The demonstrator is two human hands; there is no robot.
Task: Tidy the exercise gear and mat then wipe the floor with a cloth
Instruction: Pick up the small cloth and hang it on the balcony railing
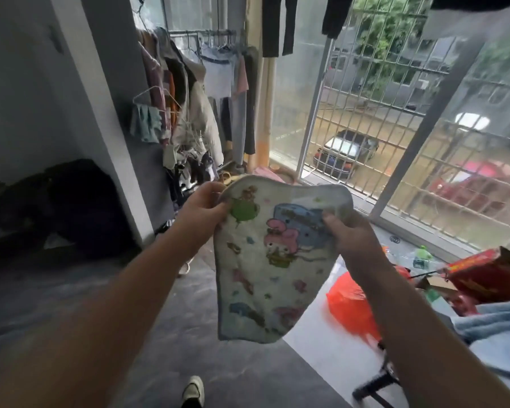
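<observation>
A white cloth (265,272) printed with cartoon figures hangs spread out in front of me at chest height. My left hand (202,210) pinches its upper left corner. My right hand (346,234) grips its upper right edge, thumb on the printed side. The cloth's lower end hangs free above the dark grey floor (165,319). No exercise gear or mat is visible.
A white table (330,346) at the right carries an orange plastic bag (351,304), a red box (489,275) and a light blue towel (498,328). A clothes rack (195,92) full of garments stands ahead. A barred window (395,113) fills the right. Dark bags (80,207) lie at the left wall. My shoe (193,390) shows below.
</observation>
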